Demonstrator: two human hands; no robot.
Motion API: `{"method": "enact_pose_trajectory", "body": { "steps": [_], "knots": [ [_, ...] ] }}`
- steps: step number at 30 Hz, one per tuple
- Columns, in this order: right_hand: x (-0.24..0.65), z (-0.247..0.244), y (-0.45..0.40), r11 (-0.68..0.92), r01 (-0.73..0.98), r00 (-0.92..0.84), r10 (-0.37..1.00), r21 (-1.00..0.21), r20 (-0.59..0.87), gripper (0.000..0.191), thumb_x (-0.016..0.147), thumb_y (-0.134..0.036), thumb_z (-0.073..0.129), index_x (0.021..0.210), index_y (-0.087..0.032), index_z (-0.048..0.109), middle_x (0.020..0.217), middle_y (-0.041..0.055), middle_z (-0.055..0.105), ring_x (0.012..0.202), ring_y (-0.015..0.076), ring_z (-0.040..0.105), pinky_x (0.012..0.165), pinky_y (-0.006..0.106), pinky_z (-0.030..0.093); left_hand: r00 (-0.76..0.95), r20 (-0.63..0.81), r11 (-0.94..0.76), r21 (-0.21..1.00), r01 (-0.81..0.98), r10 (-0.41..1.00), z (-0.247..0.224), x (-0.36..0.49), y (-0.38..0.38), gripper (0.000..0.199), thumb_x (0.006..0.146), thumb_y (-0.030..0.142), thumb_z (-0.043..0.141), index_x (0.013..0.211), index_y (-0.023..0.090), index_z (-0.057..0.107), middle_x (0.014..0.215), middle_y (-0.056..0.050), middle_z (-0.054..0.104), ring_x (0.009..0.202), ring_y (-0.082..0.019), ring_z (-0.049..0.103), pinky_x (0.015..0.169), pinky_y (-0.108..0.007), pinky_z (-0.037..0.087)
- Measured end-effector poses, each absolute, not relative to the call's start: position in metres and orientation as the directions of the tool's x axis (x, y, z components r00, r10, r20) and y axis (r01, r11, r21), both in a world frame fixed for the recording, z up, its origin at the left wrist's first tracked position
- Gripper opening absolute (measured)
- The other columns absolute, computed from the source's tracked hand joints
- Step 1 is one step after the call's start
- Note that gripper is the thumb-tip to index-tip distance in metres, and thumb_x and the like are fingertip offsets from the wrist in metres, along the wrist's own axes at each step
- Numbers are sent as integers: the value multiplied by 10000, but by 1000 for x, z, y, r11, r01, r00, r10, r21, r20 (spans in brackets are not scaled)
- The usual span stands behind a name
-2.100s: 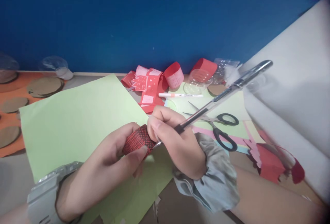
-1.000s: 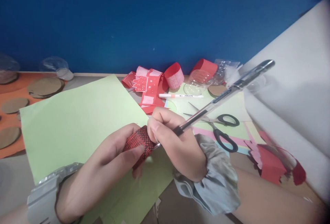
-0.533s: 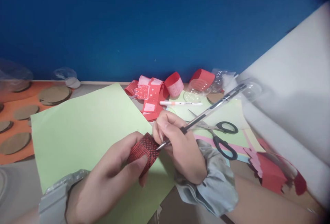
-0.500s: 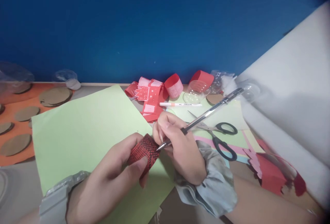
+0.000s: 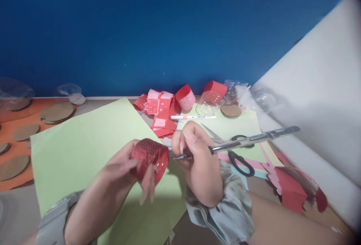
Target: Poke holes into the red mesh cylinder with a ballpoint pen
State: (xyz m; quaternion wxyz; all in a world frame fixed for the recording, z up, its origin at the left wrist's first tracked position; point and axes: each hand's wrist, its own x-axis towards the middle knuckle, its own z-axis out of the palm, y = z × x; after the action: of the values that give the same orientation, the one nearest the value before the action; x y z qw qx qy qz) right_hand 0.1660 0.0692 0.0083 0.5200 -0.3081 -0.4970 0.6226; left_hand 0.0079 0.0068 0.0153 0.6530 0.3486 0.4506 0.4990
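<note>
My left hand (image 5: pixel 124 168) grips a short red paper ring (image 5: pixel 146 151) whose outside carries a black crosshatch pattern. Some of its fingers reach into the open end and are smeared by motion. In my right hand (image 5: pixel 197 158) is a clear-barrelled ballpoint pen (image 5: pixel 239 144), pinched near the tip. The pen tip points left toward the ring's rim, a small gap away from it. Both hands are above a large sheet of light green paper (image 5: pixel 84 143). Black-handled scissors (image 5: pixel 242 162) lie to the right, partly behind the pen and my right hand.
At the back stand red paper rings (image 5: pixel 185 97) and cut red pieces, with a white marker (image 5: pixel 194 117) and clear plastic lids (image 5: pixel 208 104). Cardboard discs (image 5: pixel 58 112) rest on orange paper at left. Red scraps (image 5: pixel 291 188) lie at right, beside a white wall.
My left hand has turned the ring so its open end faces right. The pen tip has come away from the ring, and the pen has tilted lower.
</note>
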Motion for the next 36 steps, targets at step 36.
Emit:
{"method": "enact_pose_trajectory", "body": {
  "steps": [36],
  "knots": [
    [167, 16, 66, -7, 0, -550, 835, -1000, -6, 318, 962, -216, 511, 681, -235, 363, 599, -68, 334, 560, 112, 314, 519, 268, 269, 309, -102, 37, 978, 207, 946, 13, 9, -3, 380, 1071, 297, 395, 738, 220, 561, 745, 15, 650, 727, -163, 617, 724, -210, 518]
  ]
}}
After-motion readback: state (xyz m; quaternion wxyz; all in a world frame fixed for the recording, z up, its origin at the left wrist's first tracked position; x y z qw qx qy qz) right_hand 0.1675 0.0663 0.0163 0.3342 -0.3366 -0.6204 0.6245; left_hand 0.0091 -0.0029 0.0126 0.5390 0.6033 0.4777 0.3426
